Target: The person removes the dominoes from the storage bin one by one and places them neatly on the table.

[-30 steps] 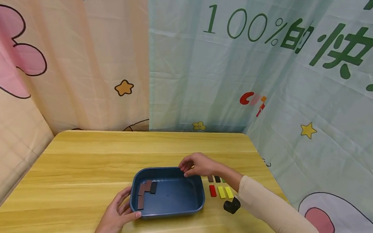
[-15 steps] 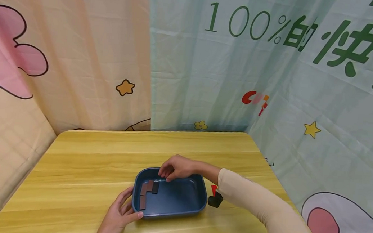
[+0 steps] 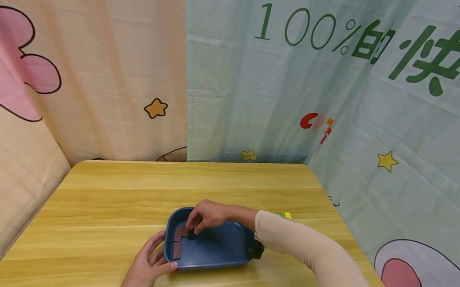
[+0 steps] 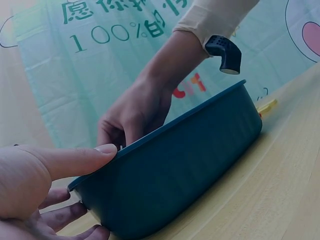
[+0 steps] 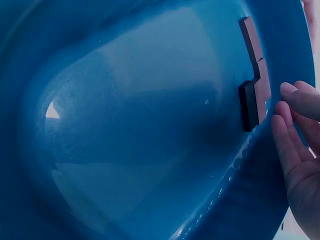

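Observation:
A blue plastic tray (image 3: 221, 261) sits near the front of the table. My left hand (image 3: 145, 260) holds its left end, the thumb on the rim and the fingers against the outer wall. Inside, along the left end, lie several brown blocks (image 3: 176, 250) and one black block (image 5: 246, 107), flat and touching. My right hand (image 3: 209, 214) reaches into the tray from the right, fingertips bent down beside the black block. In the right wrist view its fingers (image 5: 284, 135) come close to the brown and black blocks; whether anything is pinched between them is hidden.
The wooden table (image 3: 110, 197) ends at a patterned curtain (image 3: 233, 95). Behind the right sleeve (image 3: 311, 242) a yellow block (image 3: 287, 215) and some green show. A black wrist-worn device (image 3: 255, 250) hangs over the tray's right end.
My right hand has moved left and down, from over the tray's far rim to the blocks at its left end. The sleeve now covers most loose blocks on the right. My left hand keeps its hold.

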The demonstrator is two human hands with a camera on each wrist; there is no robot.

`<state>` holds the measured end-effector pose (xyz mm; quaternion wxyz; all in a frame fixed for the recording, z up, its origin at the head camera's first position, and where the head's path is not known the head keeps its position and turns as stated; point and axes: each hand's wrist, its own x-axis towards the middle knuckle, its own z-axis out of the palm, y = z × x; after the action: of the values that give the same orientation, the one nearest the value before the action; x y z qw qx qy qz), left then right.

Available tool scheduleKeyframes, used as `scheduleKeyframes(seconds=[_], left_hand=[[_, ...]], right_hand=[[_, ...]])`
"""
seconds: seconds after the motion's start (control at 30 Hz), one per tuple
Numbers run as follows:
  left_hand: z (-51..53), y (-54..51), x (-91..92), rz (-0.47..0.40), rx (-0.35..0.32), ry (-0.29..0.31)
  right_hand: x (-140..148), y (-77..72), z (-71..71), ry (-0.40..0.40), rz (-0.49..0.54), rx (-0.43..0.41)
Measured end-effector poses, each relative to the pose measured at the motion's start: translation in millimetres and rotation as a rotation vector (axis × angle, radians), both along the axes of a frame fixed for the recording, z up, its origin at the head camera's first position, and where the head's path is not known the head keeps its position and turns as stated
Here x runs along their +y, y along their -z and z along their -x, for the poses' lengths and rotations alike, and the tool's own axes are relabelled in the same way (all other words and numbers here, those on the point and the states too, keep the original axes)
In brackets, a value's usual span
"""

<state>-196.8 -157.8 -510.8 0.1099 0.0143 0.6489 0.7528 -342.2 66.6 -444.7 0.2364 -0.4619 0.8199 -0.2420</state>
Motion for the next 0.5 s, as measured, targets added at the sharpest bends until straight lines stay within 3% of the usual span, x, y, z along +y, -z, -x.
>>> scheduleKeyframes(seconds=[0.17, 0.5], left_hand=[[-1.9, -0.1, -0.3, -0.034, 0.005, 0.001], [-2.4, 2.5, 0.9, -0.093, 0.011, 0.011]], right_hand=[[-6, 0.5, 2.3, -0.026, -0.026, 0.023], [-11, 7.7, 0.5, -0.15, -0.173, 0.186]])
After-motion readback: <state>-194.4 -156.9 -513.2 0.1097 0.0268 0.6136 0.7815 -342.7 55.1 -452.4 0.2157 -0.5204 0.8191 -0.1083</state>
